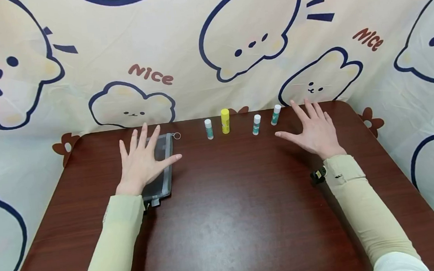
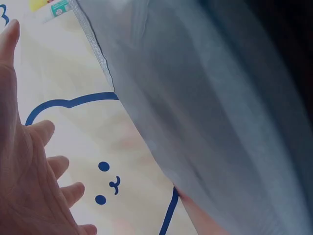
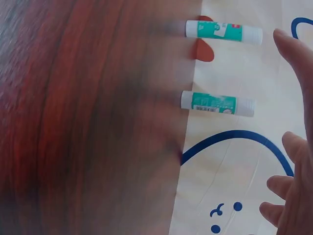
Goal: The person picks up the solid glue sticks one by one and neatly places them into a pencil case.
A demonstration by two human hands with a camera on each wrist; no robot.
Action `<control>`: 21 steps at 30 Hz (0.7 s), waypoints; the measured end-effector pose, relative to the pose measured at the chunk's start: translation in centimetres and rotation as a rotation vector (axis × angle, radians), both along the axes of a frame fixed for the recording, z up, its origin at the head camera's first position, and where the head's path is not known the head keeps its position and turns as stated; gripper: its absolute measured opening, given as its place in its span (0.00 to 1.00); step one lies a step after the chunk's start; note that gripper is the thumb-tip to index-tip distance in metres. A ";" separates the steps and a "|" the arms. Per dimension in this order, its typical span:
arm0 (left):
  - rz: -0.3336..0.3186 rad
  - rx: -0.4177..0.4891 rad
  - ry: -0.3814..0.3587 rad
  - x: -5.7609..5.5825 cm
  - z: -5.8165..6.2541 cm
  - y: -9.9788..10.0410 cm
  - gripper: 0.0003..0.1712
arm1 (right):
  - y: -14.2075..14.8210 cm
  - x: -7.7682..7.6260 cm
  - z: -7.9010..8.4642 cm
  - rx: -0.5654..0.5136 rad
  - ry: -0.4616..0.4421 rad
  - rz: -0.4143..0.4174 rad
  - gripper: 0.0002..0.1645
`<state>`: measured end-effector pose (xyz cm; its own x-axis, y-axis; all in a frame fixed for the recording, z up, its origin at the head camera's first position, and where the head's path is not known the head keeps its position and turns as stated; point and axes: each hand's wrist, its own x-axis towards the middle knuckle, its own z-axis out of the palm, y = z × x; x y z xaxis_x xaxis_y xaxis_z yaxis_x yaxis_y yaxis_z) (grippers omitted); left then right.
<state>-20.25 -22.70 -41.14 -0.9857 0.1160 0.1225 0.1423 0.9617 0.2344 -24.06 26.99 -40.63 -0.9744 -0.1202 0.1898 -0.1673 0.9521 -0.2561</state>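
My sleeves (image 1: 108,246) were plain pale cream. Had three small glue sticks (image 1: 256,124), white-capped, teal labels (image 3: 208,30); one yellow tube (image 1: 225,121); a grey-and-black pouch (image 1: 160,182). Tabletop (image 1: 229,221) was dark reddish brown, wood-grained. Cloth (image 1: 183,29) was cream, printed with navy cartoon outlines (image 1: 201,45), brown flowers (image 1: 376,123), brownish-red "Nice" lettering (image 1: 155,76).

A hand could pass over the wooden tabletop (image 1: 217,222) between the left sleeve (image 1: 106,251) and right sleeve (image 1: 369,208). Beyond, three white-capped glue sticks (image 1: 256,125) and a yellow glue stick (image 1: 225,122) stand in the way, the widest gap right of the yellow; leftward, a zippered pouch (image 1: 160,185) obstructs.
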 end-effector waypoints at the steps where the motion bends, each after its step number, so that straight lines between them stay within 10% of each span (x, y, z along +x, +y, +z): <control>1: 0.000 0.003 0.003 0.0 0.0 0.0 0.65 | -0.1 0.0 0.1 -0.003 0.004 0.002 0.64; 21: -0.023 0.032 0.037 1.5 1.1 -0.2 0.65 | -2.7 0.5 1.1 -0.102 0.099 0.089 0.63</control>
